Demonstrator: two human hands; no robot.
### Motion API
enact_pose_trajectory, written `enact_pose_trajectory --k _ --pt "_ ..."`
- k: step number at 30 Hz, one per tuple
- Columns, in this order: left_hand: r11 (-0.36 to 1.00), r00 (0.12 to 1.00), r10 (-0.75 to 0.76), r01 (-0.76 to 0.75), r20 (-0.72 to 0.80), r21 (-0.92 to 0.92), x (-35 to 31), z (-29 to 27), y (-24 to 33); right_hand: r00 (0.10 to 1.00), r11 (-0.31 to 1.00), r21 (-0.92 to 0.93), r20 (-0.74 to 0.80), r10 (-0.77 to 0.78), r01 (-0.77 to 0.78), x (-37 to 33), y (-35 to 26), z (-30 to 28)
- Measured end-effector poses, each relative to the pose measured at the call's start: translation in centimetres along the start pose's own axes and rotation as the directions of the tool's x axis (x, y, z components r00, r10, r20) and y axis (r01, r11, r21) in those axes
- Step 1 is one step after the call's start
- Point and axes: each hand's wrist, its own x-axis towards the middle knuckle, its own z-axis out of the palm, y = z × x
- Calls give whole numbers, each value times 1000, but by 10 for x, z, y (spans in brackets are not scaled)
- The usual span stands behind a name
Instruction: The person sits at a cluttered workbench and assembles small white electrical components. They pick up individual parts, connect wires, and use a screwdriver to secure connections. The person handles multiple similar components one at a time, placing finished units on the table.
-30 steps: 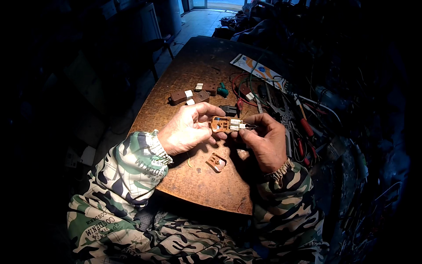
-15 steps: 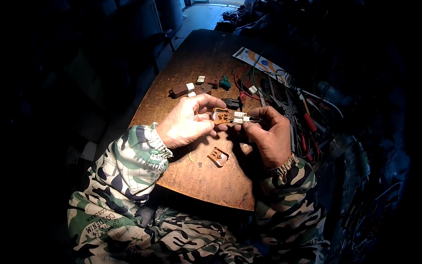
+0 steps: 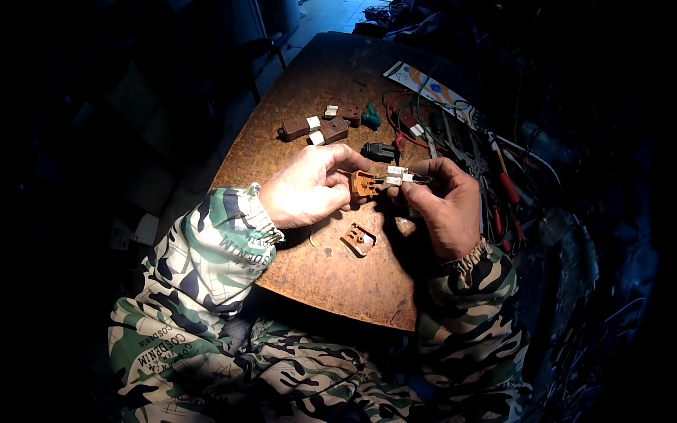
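My left hand [image 3: 308, 185] closes its fingertips on an orange-brown half shell of a plug housing [image 3: 363, 185], tilted with its open inside partly showing. My right hand [image 3: 450, 206] pinches a pair of small white connector sleeves [image 3: 399, 176] with thin wires on both sides. Metal prongs or leads run from the sleeves toward the shell; how they join it is too small to tell. Below the hands, another orange-brown half shell [image 3: 360, 240] lies on the wooden table [image 3: 331, 282]. Just beyond my fingers sits a black plug-like connector [image 3: 379, 151].
Brown boxes [image 3: 299, 127] with white tabs lie farther back, beside a green clip [image 3: 370, 117]. A red clip [image 3: 400, 144] with leads is near them. To the right are tangled wires, pliers [image 3: 469, 161], a red-handled screwdriver [image 3: 508, 187] and a printed card [image 3: 431, 90].
The half shell has tilted in my left hand, so less of its inside shows. My right hand still pinches the white sleeves. The whole view has shifted slightly.
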Motion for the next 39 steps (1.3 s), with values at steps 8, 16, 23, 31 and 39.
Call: enact_pose_trajectory --k 8,16,23,31,39 --pt "967 998 -15 30 -61 254 -4 1 9 1000 1000 16 -3 16 -16 1 -1 3" --pt "956 994 73 -46 -82 290 0 5 -1 1000 1000 -5 -10 13 -13 1 6 -1" --pt "809 974 205 -113 -97 577 -4 12 5 1000 1000 20 15 -8 7 1 8 0" --pt "915 990 72 -17 -122 403 -6 9 5 998 998 -59 59 -20 24 2 9 1" --pt "993 999 -35 36 7 -108 -2 2 12 996 995 -56 45 -81 84 -1 16 -2"
